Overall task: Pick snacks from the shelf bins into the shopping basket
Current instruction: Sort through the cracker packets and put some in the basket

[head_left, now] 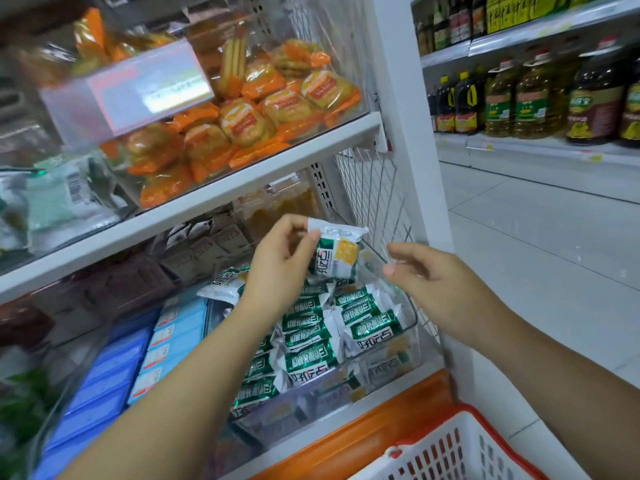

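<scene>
The green-and-white snack packet [337,255] hangs just above the clear bin [411,325] of matching packets on the lower shelf. I have its crimped top edge pinched between the thumb and fingers [294,223] of my left hand [278,265], and the body of the packet dangles free. That is a thin hold, so I judge the carry wants a smooth arc with no flick. My right hand [438,277] is beside the packet, its fingers loosely spread and holding nothing. It is close to the bin's right wall, but I can't tell whether it touches. The shopping basket [460,446] sits low on my right, well apart from the packet, with only a corner in view. I'd bring the packet down and to the right, clear of the shelf edge, and let go only once it is inside the rim.
</scene>
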### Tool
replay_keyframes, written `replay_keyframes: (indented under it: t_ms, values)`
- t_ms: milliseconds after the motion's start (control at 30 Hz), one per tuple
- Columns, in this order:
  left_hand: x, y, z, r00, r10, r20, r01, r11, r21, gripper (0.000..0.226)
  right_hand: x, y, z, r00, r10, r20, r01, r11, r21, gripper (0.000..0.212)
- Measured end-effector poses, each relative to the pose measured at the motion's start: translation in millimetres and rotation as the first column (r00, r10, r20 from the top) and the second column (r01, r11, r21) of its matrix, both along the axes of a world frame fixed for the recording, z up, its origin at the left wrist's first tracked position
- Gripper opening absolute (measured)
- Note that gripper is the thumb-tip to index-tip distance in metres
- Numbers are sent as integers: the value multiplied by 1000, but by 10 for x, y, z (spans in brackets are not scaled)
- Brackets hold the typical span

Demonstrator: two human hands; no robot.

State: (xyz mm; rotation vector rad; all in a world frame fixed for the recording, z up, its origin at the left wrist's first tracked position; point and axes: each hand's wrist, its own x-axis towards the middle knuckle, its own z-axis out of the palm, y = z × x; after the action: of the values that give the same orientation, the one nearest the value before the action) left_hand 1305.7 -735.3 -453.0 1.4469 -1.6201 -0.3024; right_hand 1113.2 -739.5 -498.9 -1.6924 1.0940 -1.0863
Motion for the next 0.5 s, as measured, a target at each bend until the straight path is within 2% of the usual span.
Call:
replay_keyframes:
  t_ms: [67, 167, 233, 333, 500]
  values:
    - [-84, 200, -19, 987, -72, -145, 77, 996, 33, 11, 3, 51, 73, 998, -14, 65, 16, 999, -32, 37]
    - [-221, 435, -32, 949, -151, -275, 167, 985, 36, 10, 7, 138, 144, 970, 73, 230, -75, 997, -3, 21]
    - [-273, 537, -27, 924, -160, -348, 185, 982, 38, 11, 2, 206, 179, 953, 107, 284, -106, 994, -18, 13]
    - [-305, 637, 21, 910, -159, -383, 194, 979, 54, 11, -15, 277, 213, 924, 108, 368, -100, 994, -42, 16]
    - [-343, 740, 74, 902, -137, -410, 192, 977, 95, 10, -7, 366, 252, 923, 107, 369, -78, 993, -92, 20]
